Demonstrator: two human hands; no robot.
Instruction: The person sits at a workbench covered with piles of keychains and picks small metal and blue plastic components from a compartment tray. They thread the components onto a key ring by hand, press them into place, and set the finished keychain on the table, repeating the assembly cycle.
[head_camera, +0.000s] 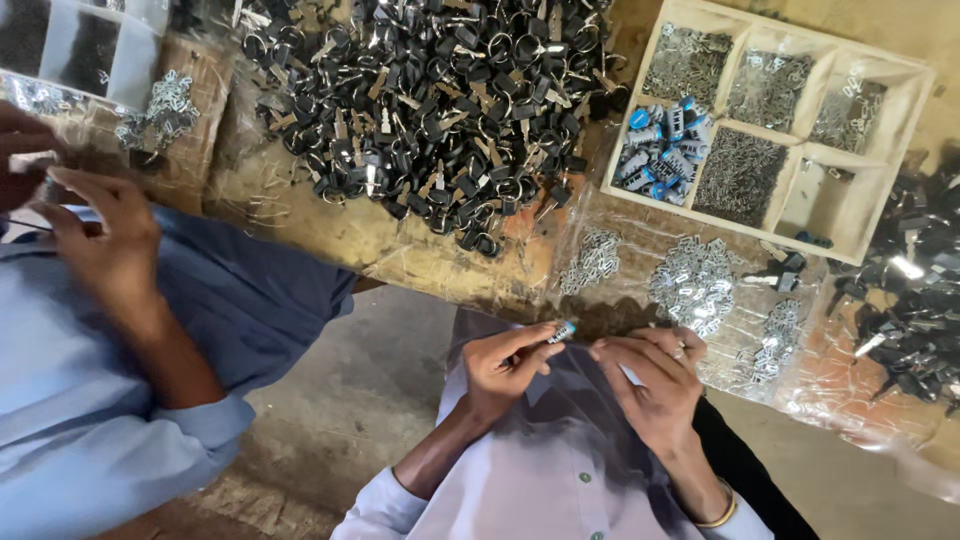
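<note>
Left hand (505, 365) is pinching a small blue-and-silver cylindrical part (563, 331) between thumb and forefinger, held just over the lap below the bench edge. Right hand (650, 385) is closing in from the other side, fingertips (600, 352) almost meeting the part's tip; whether it is grasping anything small of its own I cannot tell.

Head view, surroundings: a wooden divided tray (880, 200) is sitting above, holding more blue parts (660, 150) in one compartment and grey metal pieces in the others. A pile of black ringed pieces (440, 100) is lying to its left, and loose silver clips (693, 283) are lying on clear sheeting. A co-worker's hand (100, 240) is working at far left.

Judgement: good practice would be keeping the part steady and aligned, with fingertip pressure light.
</note>
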